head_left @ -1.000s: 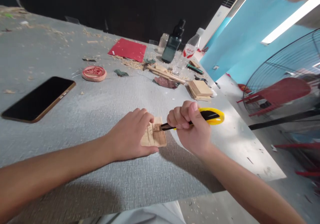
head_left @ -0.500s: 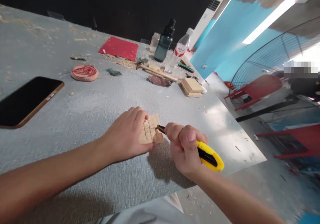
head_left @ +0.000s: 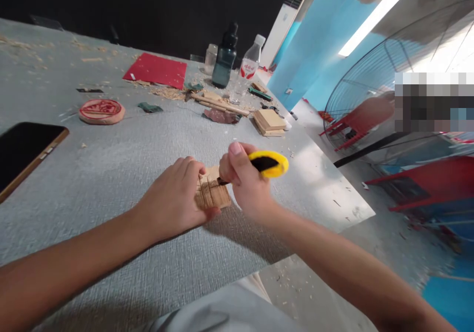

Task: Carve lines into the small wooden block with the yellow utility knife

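A small wooden block with carved lines lies on the grey table. My left hand grips its left side, with the thumb along the near edge and the fingers over the far edge. In my right hand is a yellow and black utility knife, its handle end sticking out past the fist toward the right. The knife's dark tip meets the block's right part. My fingers hide most of the handle, and the blade itself is too small to make out.
Left lies a phone; behind it sits a round wooden piece with a red design. Farther back are red paper, wood shavings, a dark bottle, a plastic bottle and stacked wooden blocks. A fan stands right.
My right hand with the knife has risen and moved toward the far side over the block, the handle tilting up. My left hand still holds the block. The whole view has shifted slightly.
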`<move>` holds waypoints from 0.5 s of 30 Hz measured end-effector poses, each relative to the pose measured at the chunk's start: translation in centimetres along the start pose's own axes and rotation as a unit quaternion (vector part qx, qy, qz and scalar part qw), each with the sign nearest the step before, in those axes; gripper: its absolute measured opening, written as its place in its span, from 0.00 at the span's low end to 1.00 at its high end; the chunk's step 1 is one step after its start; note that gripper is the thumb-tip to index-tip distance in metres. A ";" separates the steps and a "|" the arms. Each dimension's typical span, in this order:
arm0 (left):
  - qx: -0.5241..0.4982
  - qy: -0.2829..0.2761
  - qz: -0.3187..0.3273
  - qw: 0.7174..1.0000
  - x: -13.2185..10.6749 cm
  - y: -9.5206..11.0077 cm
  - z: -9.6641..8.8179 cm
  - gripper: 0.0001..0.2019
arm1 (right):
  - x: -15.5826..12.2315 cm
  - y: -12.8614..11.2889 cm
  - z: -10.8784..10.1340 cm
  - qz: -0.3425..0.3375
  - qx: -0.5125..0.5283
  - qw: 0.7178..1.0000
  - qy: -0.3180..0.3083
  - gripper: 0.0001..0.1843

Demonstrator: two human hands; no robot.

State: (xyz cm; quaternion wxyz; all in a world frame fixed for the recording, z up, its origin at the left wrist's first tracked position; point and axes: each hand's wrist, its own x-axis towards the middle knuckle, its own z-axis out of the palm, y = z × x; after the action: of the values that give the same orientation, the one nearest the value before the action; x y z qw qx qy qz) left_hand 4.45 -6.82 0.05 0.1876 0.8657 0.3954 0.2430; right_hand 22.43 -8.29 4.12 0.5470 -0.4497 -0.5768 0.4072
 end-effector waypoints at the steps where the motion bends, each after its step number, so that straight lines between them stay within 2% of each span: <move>1: -0.003 -0.001 -0.001 1.000 0.0 0.0 -0.1 0.28 | 0.6 0.0 0.3 0.001 0.041 0.999 0.007 0.37; 4: -0.006 -0.007 -0.008 1.000 0.1 0.3 -0.3 0.29 | 2.2 0.2 1.1 0.005 0.119 0.993 0.010 0.37; 8: 0.003 -0.012 -0.009 1.000 0.2 0.4 -0.4 0.30 | 3.0 0.1 1.4 0.032 0.127 0.991 0.010 0.39; 12: 0.018 -0.010 0.004 1.000 0.2 0.3 -0.2 0.32 | 2.0 0.0 0.2 0.003 0.168 0.986 0.013 0.39; 15: 0.032 -0.013 0.007 0.999 0.2 0.2 -0.2 0.32 | -0.1 0.7 -0.8 -0.050 0.187 0.980 0.037 0.37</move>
State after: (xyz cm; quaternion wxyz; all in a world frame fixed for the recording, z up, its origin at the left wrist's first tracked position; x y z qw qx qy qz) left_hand 4.57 -6.82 0.35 0.1631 0.8771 0.3943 0.2205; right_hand 23.29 -8.18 3.52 0.6619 -0.3248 -0.4920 0.4629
